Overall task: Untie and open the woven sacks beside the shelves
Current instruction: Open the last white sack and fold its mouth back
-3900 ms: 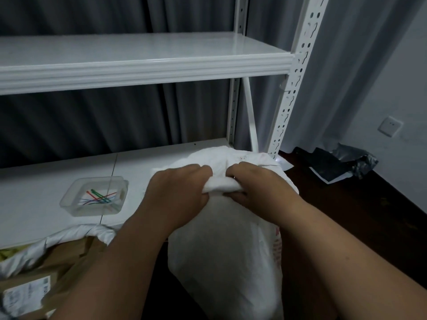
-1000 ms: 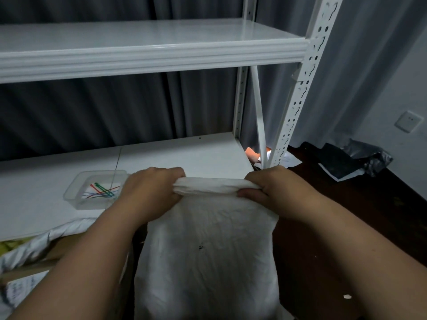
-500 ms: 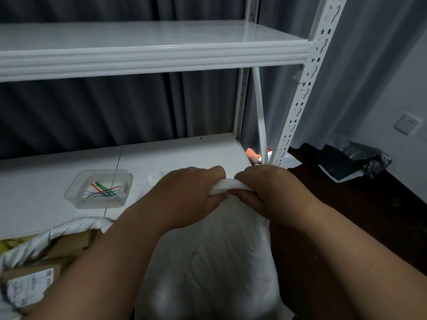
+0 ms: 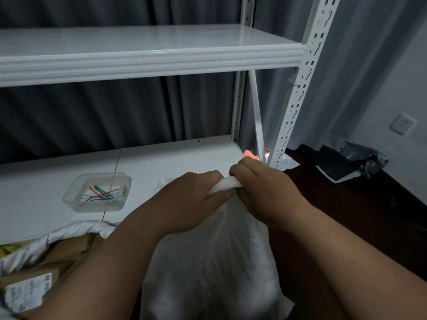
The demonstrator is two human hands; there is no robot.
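Dim, bluish, slightly grainy picture. Faint glare runs along the upper shelf (image 4: 147, 58) edge; the floor (image 4: 369, 227) is nearly black. Wide-angle bending tilts the upright (image 4: 298, 88).

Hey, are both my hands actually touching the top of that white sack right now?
Touching. The head view shows the left hand and right hand each gripping the bunched top of the white sack.

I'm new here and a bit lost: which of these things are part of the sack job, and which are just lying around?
Part of the job:
- white woven sack, its gathered top gripped by the left hand and right hand
- second sack, open, with parcels inside

Just lying about:
- clear tray of coloured ties
- grey bags on the floor
- wall socket
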